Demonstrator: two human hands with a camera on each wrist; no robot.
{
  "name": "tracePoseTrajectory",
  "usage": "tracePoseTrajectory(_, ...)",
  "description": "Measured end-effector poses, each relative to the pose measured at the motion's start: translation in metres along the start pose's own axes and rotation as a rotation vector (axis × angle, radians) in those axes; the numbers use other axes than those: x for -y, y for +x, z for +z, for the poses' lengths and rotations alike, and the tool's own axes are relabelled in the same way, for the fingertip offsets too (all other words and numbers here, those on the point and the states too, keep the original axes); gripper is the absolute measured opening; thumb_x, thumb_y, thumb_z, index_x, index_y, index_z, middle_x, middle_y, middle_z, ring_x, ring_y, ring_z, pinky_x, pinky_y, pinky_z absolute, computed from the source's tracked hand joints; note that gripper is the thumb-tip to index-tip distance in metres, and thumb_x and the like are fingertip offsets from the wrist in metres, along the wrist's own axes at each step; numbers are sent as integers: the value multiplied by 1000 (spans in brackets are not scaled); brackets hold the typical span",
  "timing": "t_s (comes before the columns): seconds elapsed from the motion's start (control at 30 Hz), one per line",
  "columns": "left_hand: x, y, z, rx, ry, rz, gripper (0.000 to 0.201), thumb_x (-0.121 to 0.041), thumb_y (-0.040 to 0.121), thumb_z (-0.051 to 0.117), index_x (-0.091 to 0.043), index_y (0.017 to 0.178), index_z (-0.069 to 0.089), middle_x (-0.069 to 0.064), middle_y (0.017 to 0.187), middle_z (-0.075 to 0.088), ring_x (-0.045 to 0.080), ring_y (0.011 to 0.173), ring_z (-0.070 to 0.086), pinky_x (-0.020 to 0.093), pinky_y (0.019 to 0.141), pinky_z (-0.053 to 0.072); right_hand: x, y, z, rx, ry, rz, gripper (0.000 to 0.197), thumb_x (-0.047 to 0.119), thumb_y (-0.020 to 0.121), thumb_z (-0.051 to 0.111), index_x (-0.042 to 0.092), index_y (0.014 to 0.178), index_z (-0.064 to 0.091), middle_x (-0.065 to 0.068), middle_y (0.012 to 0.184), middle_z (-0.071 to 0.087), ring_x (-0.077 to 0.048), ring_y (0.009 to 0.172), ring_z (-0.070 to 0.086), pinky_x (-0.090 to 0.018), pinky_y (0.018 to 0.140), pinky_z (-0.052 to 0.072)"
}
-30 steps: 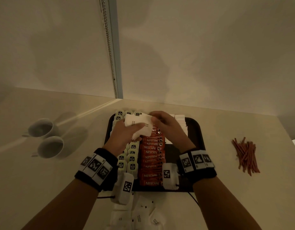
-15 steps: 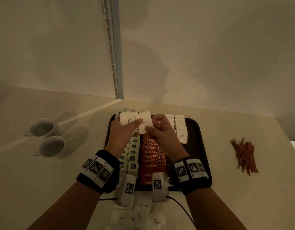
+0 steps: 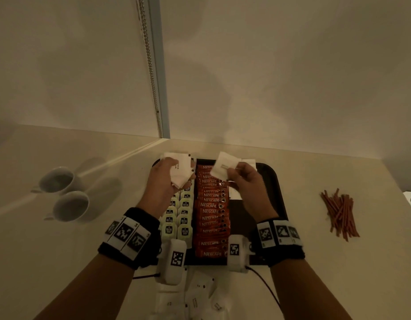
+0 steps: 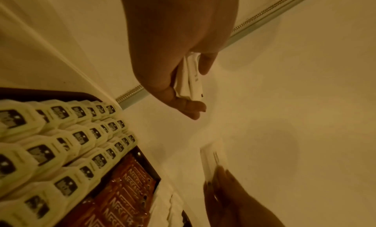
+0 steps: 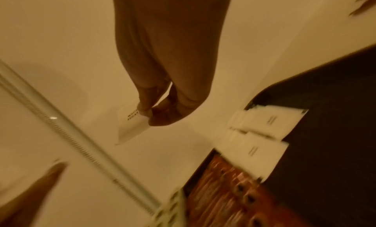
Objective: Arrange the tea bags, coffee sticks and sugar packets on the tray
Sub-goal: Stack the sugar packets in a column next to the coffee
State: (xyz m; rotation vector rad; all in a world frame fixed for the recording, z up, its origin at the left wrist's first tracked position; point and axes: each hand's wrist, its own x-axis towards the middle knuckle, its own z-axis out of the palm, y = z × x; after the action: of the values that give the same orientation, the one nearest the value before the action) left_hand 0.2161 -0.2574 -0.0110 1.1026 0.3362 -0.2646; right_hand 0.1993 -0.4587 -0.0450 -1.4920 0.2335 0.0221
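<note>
The right hand [image 3: 245,181] pinches one sugar packet [image 3: 224,167] just above the sugar rows [image 5: 262,134] at the tray's [image 3: 277,192] upper right; the left hand [image 3: 167,181] grips a stack [image 3: 179,169] at upper left.

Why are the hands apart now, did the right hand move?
Yes. The right hand pulled one sugar packet rightward, off the coffee sticks, toward the sugar rows.

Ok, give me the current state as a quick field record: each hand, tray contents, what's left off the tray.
left hand: holds a stack of sugar packets
right hand: pinches one sugar packet
tray: tea bags left, coffee sticks middle, placed sugar packets right, far end
off tray: loose packets at near edge
</note>
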Motion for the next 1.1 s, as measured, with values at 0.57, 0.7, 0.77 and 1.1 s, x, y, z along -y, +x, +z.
tracePoseTrajectory(0.57,10,0,-11,40,-140,-84,33,-20,96,34,-7,118,55,13,90,71,31,76,66,30,54,57,-76,26,-66,-211,-717,273,22,12,88,61,9,110,57,-10,114,61,-21,100,59,-33,87,51)
tracePoseTrajectory(0.7,9,1,-12,65,-159,-112,33,-21,95,32,-8,113,57,12,85,72,31,75,65,28,53,56,-78,27,-59,-242,-750,229,24,10,86,65,5,108,56,-9,106,61,-15,91,56,-24,75,46)
tracePoseTrajectory(0.77,10,1,-13,60,-167,-106,32,-19,96,32,-7,112,57,12,86,72,30,74,67,29,55,57,-79,26,-56,-249,-791,205,24,10,86,65,5,106,55,-7,99,60,-16,89,57,-23,74,46)
tracePoseTrajectory(1.1,15,5,-9,51,45,-70,18,-16,99,46,-12,111,59,15,105,69,29,83,69,29,52,55,-28,24,-4,-7,-532,-83,15,29,92,57,19,102,61,9,96,63,-7,88,60,-22,75,48)
